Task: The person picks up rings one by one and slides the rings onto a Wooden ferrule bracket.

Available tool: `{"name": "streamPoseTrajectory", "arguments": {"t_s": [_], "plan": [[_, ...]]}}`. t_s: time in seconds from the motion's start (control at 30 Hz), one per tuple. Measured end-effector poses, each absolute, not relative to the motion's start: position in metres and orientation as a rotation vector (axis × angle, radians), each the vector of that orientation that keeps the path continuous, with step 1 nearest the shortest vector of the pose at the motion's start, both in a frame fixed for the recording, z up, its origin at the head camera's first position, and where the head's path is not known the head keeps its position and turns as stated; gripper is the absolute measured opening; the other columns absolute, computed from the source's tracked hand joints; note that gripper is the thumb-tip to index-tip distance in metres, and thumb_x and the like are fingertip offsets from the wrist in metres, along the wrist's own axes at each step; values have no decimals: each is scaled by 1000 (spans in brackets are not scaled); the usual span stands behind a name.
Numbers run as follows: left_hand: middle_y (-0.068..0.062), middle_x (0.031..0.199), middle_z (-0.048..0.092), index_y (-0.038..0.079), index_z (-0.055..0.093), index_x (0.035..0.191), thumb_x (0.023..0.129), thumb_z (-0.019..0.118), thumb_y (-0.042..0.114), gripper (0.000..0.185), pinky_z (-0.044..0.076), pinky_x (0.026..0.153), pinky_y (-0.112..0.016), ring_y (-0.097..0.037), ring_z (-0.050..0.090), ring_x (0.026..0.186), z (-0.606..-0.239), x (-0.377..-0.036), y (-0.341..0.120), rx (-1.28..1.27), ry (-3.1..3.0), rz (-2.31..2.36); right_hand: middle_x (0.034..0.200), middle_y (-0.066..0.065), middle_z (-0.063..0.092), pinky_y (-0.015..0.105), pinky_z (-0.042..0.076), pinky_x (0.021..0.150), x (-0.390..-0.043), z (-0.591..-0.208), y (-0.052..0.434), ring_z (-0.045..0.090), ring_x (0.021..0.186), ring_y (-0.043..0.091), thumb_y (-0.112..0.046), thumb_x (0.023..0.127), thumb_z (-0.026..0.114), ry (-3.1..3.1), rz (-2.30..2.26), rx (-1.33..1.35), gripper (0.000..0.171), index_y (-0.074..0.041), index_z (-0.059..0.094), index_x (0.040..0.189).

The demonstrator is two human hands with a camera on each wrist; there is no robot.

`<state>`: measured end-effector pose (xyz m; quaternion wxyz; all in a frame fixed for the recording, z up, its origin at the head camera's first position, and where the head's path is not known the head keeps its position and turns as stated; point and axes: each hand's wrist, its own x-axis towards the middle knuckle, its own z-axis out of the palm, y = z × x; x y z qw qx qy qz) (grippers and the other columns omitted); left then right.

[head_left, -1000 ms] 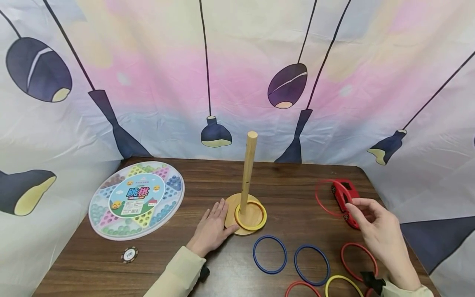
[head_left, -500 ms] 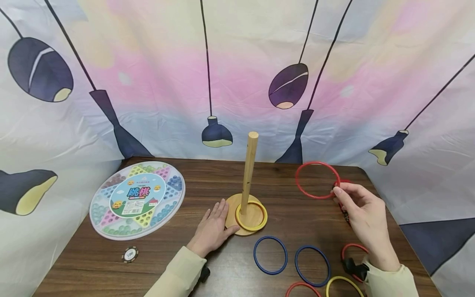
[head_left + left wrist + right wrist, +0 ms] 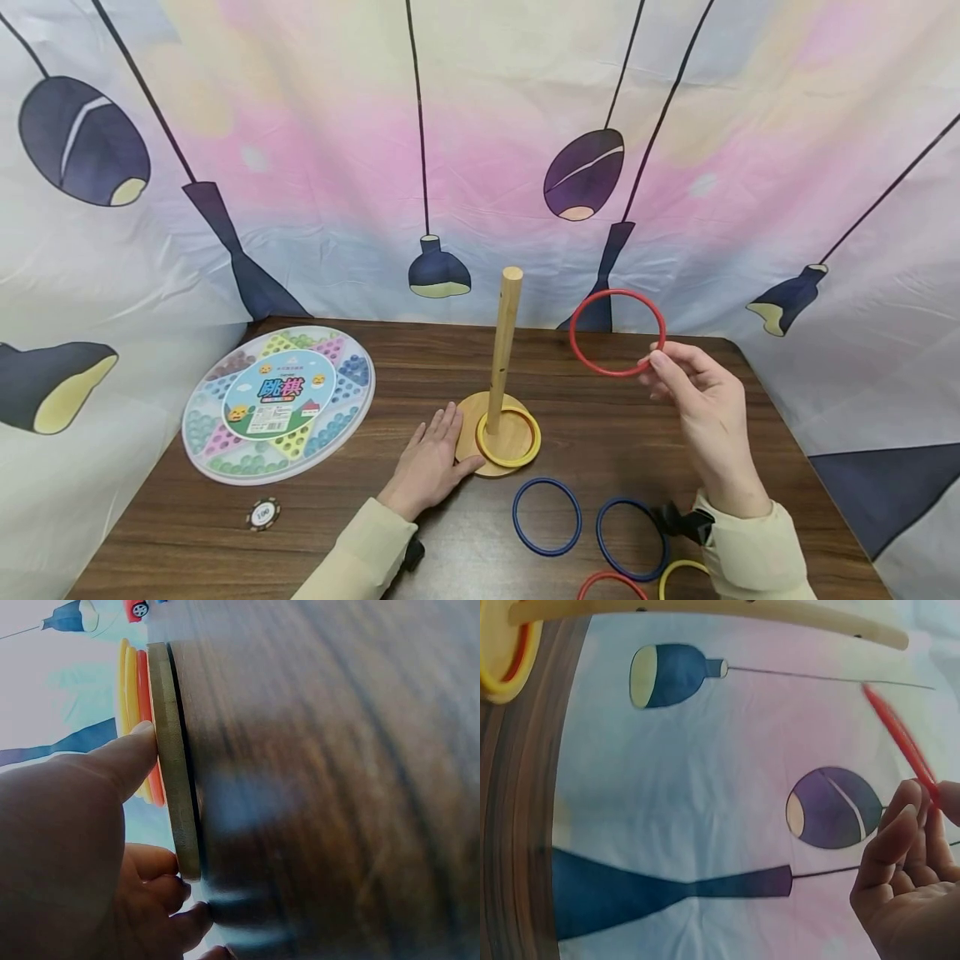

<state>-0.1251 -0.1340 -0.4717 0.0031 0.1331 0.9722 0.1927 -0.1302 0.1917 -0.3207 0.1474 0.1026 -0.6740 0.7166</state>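
While the round checkers board [image 3: 277, 405] and a lone chip [image 3: 262, 514] lie off at nine o'clock on the desk [image 3: 375, 533], the left hand [image 3: 429, 460] rests flat, fingers straight, against the wooden base [image 3: 480, 460] of the peg stand [image 3: 504, 350]. A yellow ring [image 3: 508, 437] already sits round the peg. Moving right, the red ring [image 3: 617, 332] has come up off the desk in the last second: it now hangs in the air at about two o'clock from the peg top, pinched at its lower rim by the right hand [image 3: 701, 408], a narrow grip of thumb and fingertips. I judge it is about to be carried over the peg. Blue rings [image 3: 547, 515] wait at six o'clock.

From the left wrist, the thumb [image 3: 124, 754] shows pressing the base edge [image 3: 174, 765], and a red ring seems stacked with the yellow, unseen from above. From the right wrist, the fingertips [image 3: 904, 825] show clamped on the red ring [image 3: 900, 735].
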Motion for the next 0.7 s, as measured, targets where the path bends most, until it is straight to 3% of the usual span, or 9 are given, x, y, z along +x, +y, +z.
{"name": "streamPoseTrajectory", "arguments": {"t_s": [0.37, 0.7], "plan": [[-20, 156, 25, -6, 32, 148, 94, 56, 51, 82, 24, 113, -54, -36, 25, 143, -472, -125, -135, 422, 3048, 608, 94, 11, 68, 24, 51, 66, -135, -309, 176, 64, 77, 16, -4, 99, 53, -1699, 2334, 569, 20, 9, 61, 112], [-20, 156, 25, -5, 32, 149, 94, 56, 52, 82, 24, 113, -54, -36, 25, 143, -470, -125, -134, 413, 3043, 592, 96, 11, 66, 23, 52, 67, -138, -299, 160, 62, 78, 18, -8, 100, 54, -1736, 2373, 615, 21, 7, 60, 114]]}}
